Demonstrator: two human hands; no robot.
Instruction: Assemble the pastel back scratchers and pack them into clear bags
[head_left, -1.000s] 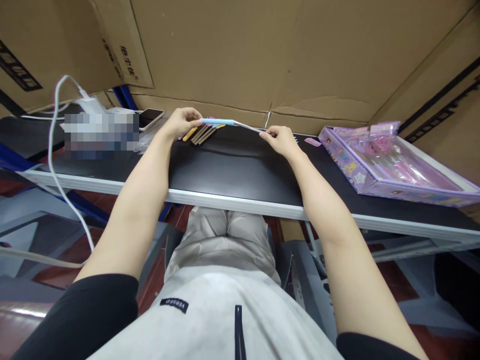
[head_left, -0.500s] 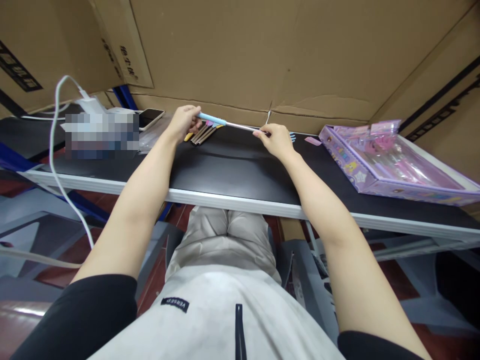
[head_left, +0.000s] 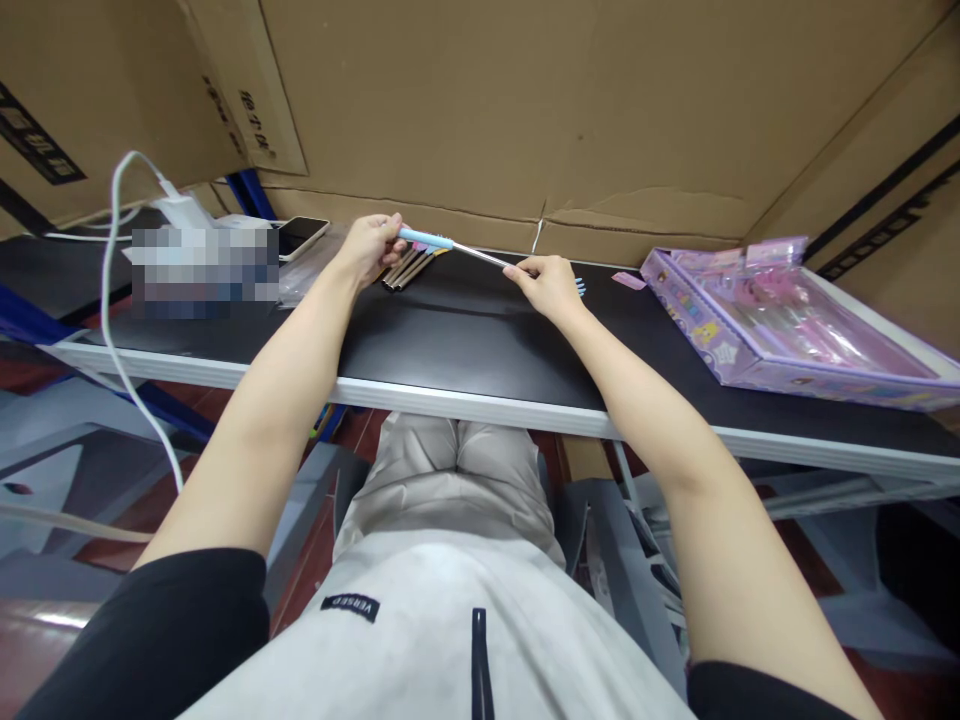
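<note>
Both of my hands hold a telescopic back scratcher (head_left: 480, 256) over the far part of the black table. My left hand (head_left: 373, 250) is closed around the end of its light blue handle. My right hand (head_left: 549, 284) pinches the thin metal rod, and the blue claw (head_left: 580, 287) pokes out beyond that hand. The rod between the hands is bare, tilting down a little to the right. Beside my left hand lie several metal rods with coloured ends (head_left: 411, 268), partly covered by my fingers.
A purple display box (head_left: 720, 350) with pink wrapped items stands at the right. A pink tag (head_left: 628, 281) lies near it. To the left are a phone (head_left: 302, 236), plastic bags (head_left: 307, 275) and a white charger with a cable (head_left: 184, 212). Cardboard walls (head_left: 450, 100) enclose the table (head_left: 465, 350).
My right hand has shifted slightly left and down, with the claw moving along. The bare rod between my hands looks a little shorter. My left hand has hardly moved.
</note>
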